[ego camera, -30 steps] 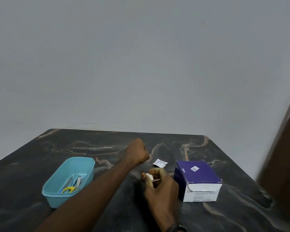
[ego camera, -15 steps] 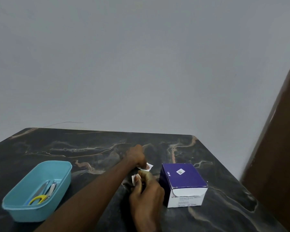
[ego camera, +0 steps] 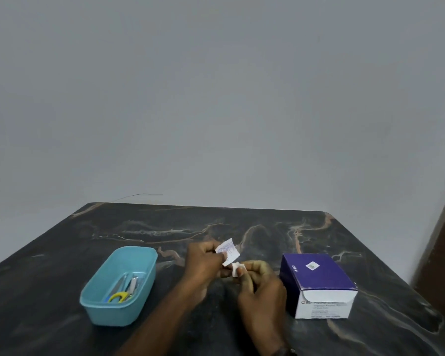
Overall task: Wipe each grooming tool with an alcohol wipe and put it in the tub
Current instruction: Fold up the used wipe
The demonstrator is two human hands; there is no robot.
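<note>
Head view: tub (ego camera: 149,255) holds scissors (ego camera: 118,296); left hand (ego camera: 203,263) pinches packet (ego camera: 228,250), right hand (ego camera: 260,286) wipe (ego camera: 235,269).

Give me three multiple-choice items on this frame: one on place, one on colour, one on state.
1. Where is the tub?
A. left of the hands
B. on the box
C. right of the box

2. What colour is the box top?
A. red
B. purple
C. green

3. What is the left hand doing?
A. lying flat on the table
B. reaching into the tub
C. holding a wipe packet

Key: 1 A, the tub sits left of both hands. 2 B, the top is purple. 3 C, its fingers pinch the packet beside the right hand.
</note>
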